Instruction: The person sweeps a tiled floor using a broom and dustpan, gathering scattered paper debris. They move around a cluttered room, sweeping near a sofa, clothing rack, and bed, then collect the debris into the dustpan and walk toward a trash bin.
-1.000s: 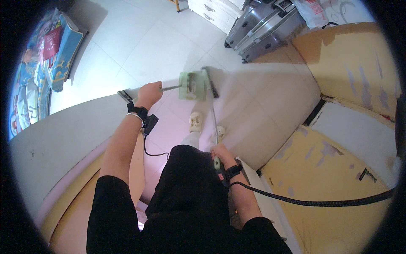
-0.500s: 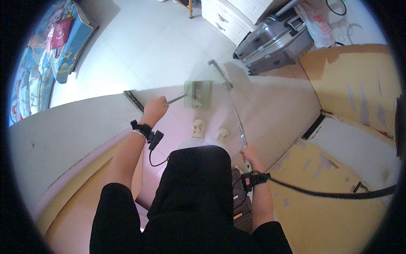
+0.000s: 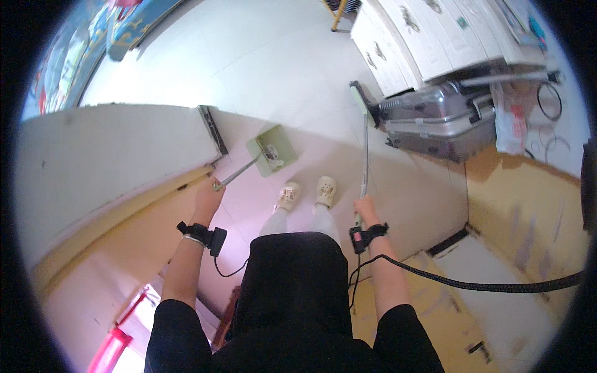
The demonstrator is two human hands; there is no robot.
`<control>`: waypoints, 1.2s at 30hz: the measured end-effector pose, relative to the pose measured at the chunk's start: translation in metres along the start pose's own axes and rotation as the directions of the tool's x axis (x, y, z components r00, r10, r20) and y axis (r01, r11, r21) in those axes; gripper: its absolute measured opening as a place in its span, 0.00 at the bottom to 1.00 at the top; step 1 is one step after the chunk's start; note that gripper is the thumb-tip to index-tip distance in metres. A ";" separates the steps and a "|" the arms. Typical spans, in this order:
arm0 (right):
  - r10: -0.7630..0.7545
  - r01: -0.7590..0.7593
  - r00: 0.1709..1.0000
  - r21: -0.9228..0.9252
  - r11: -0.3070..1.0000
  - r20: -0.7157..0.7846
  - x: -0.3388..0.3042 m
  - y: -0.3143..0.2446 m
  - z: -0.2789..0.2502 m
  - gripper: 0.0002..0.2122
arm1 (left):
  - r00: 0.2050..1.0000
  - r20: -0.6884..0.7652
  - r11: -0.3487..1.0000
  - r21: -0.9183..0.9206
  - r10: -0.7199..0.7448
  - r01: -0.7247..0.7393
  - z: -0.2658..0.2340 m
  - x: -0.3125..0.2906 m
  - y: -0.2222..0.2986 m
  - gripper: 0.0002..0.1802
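My left hand is closed round the handle of a long-handled green dustpan, whose pan lies ahead of my feet. Some pale scraps rest inside the pan. In my right hand is the grip of a broom with a grey pole. Its green head with dark bristles is on the floor at the front end of the grey suitcase; whether they touch I cannot tell. Dustpan and broom head are well apart. Both wrists carry black strapped devices.
White drawers stand behind the suitcase, with a white plastic bag at its right. A door edge is close to the dustpan's left. Yellowish worn panels line the right side. A black cable runs from my right wrist.
My view has turned. The broom head has swung away from the dustpan, rightward to the suitcase. The dustpan has shifted slightly left and tilted round. Both hands keep their hold.
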State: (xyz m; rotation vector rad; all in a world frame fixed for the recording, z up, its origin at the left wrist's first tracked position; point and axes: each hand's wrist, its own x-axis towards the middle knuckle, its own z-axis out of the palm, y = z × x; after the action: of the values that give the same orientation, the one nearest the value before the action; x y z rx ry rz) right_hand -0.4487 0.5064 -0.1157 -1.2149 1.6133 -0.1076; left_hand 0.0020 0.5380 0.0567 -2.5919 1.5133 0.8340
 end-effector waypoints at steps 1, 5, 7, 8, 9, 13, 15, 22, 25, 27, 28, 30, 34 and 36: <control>0.072 -0.071 0.997 -0.063 0.995 0.017 0.002 0.002 0.016 0.06 | 0.999 -0.021 0.999 -0.008 -0.043 0.043 0.002 -0.003 -0.001 0.11; 0.112 -0.087 0.981 -0.156 0.984 0.161 -0.016 -0.017 0.066 0.02 | 0.989 -0.050 0.990 0.029 -0.136 0.137 0.009 -0.002 -0.001 0.11; 0.107 -0.079 0.958 -0.115 0.990 0.266 -0.038 -0.033 0.077 0.02 | 0.984 -0.022 0.983 0.059 -0.175 0.176 0.011 -0.003 0.001 0.11; 0.115 -0.092 0.940 -0.085 0.992 0.321 -0.049 -0.041 0.077 0.03 | 0.980 -0.003 0.978 0.064 -0.199 0.199 0.011 -0.003 0.003 0.11; 0.133 -0.124 0.917 -0.048 0.991 0.375 -0.057 -0.048 0.074 0.05 | 0.978 0.007 0.976 0.066 -0.210 0.209 0.012 -0.003 0.004 0.11; 0.275 -0.455 0.721 0.135 0.880 0.635 -0.072 -0.063 0.028 0.11 | 0.970 -0.019 0.963 0.118 -0.241 0.241 0.015 -0.010 0.012 0.10; 0.301 -0.604 0.619 0.195 0.773 0.726 -0.069 -0.069 -0.006 0.13 | 0.959 0.006 0.956 0.088 -0.282 0.280 0.016 -0.011 0.012 0.10; 0.317 -0.409 0.751 0.031 0.912 0.579 -0.075 -0.106 -0.087 0.12 | 0.939 0.048 0.940 -0.012 -0.340 0.341 0.013 -0.027 -0.021 0.12; 0.250 -0.290 0.845 0.013 0.957 0.472 -0.059 -0.119 -0.107 0.09 | 0.907 0.052 0.904 -0.071 -0.418 0.421 0.010 -0.048 -0.045 0.13; 0.199 -0.220 0.900 0.011 0.975 0.389 -0.034 -0.128 -0.117 0.07 | 0.886 0.033 0.874 -0.145 -0.463 0.463 0.009 -0.060 -0.065 0.13; 0.190 -0.199 0.927 -0.005 0.980 0.323 -0.020 -0.132 -0.121 0.06 | 0.889 0.015 0.872 -0.190 -0.457 0.451 0.011 -0.066 -0.076 0.13; 0.151 -0.140 0.959 -0.061 0.988 0.242 0.014 -0.144 -0.130 0.06 | 0.875 -0.013 0.844 -0.268 -0.485 0.464 0.015 -0.079 -0.101 0.13; 0.259 -0.272 0.953 0.070 0.960 0.156 0.090 -0.177 -0.149 0.09 | 0.844 -0.075 0.761 -0.482 -0.530 0.435 0.032 -0.075 -0.134 0.12; 0.362 -0.381 0.920 0.129 0.916 0.147 0.126 -0.191 -0.147 0.12 | 0.834 -0.104 0.769 -0.461 -0.542 0.443 0.033 -0.069 -0.141 0.12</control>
State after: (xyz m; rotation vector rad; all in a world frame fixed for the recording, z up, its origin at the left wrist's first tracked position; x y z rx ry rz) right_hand -0.4282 0.2517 -0.0215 -0.7631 1.6680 0.0806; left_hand 0.0765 0.6770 0.0267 -3.2721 0.6206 0.8839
